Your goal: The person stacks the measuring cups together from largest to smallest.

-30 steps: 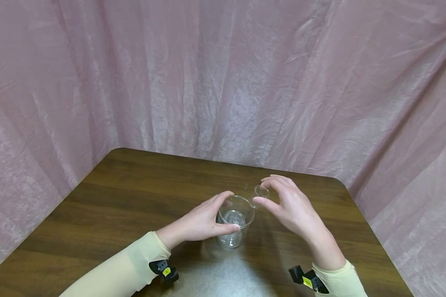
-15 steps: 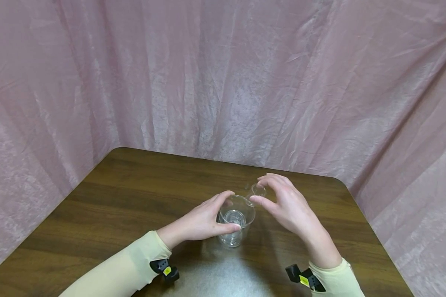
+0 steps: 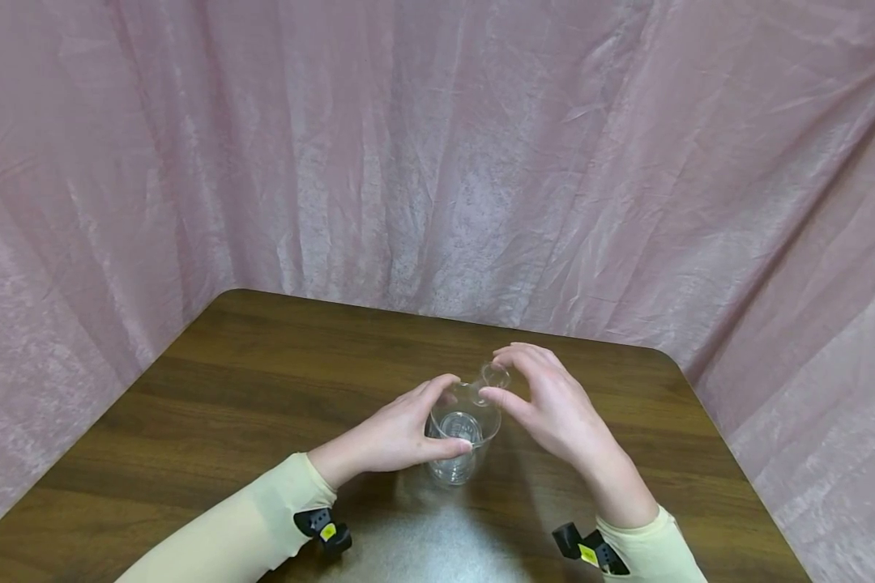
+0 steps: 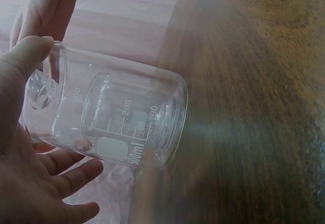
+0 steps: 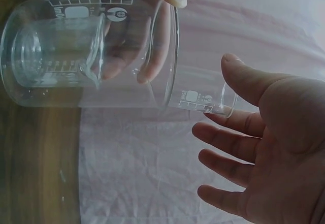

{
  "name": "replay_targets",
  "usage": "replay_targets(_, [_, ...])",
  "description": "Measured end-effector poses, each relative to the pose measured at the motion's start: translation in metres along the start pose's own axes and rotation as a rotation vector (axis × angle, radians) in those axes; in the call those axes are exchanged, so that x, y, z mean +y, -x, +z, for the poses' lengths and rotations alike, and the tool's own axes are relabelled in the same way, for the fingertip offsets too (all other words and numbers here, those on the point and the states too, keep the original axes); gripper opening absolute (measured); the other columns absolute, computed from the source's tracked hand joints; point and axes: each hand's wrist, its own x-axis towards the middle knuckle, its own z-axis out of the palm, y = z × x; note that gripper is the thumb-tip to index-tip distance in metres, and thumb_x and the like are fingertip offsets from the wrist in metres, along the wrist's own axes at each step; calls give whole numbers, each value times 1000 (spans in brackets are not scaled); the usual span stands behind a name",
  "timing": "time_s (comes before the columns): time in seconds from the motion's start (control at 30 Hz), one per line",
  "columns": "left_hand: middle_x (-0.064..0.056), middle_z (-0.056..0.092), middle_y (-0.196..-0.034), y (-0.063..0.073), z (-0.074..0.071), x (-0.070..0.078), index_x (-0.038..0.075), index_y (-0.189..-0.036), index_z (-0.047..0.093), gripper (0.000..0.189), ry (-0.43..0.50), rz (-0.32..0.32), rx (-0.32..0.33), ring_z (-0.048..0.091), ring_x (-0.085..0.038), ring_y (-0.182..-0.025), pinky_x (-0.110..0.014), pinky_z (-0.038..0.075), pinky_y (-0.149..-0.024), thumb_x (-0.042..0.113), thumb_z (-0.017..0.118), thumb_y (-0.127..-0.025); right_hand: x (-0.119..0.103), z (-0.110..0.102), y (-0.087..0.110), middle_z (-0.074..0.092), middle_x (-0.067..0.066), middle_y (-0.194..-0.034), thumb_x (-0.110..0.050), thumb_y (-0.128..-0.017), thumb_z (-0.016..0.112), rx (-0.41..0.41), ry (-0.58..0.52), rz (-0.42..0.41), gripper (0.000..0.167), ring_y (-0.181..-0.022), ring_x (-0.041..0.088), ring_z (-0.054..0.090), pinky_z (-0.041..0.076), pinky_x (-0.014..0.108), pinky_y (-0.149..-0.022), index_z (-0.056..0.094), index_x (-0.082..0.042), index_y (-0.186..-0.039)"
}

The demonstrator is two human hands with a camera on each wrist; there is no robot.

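A large clear glass beaker [image 3: 448, 472], marked 500ml, stands upright on the wooden table. My left hand [image 3: 401, 433] grips it near the rim, thumb on the near side and fingers round the far side. A smaller beaker [image 4: 119, 107] with its own printed scale sits inside, at the bottom. With thumb and index finger, my right hand [image 3: 550, 405] holds a tiny 25ml beaker [image 5: 195, 96]. That tiny beaker overlaps the large beaker's right rim in the head view. The other right fingers are spread apart in the right wrist view.
The brown wooden table [image 3: 277, 364] has rounded back corners. Pink velvet curtains [image 3: 437, 162] hang behind it and along both sides. A black camera [image 3: 324, 532] is strapped at the left wrist, another camera [image 3: 589, 551] at the right.
My right hand has moved left with the tiny beaker, from beside the large beaker to its rim. My left hand and the large beaker have stayed in place.
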Motion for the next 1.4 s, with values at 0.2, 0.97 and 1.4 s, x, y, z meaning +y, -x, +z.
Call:
replay_targets(0.2, [-7, 68, -141, 0, 0, -1, 10, -163, 42, 93, 4, 5, 3, 63, -28, -133, -54, 52, -108, 57, 83, -94, -1, 3, 0, 66, 4, -149, -34, -98, 88, 1, 4, -10, 33, -149, 29, 51, 46, 60, -115, 75, -19, -124])
replay_targets(0.97, [-6, 67, -142, -1, 1, 0, 12, -162, 43, 89, 8, 17, -3, 63, -27, -133, -53, 53, -106, 57, 82, -95, -3, 19, -1, 70, 0, -142, -38, -97, 87, -27, 12, -57, 36, -146, 28, 54, 47, 58, -115, 76, -19, -124])
replay_targets(1.4, [-1, 65, -138, -2, 2, -2, 18, -158, 45, 83, 3, 16, -1, 64, -22, -127, -49, 55, -102, 59, 82, -95, -5, 26, 0, 71, 2, -141, -40, -97, 87, -71, 32, -62, 41, -146, 29, 55, 46, 57, -116, 76, -15, -128])
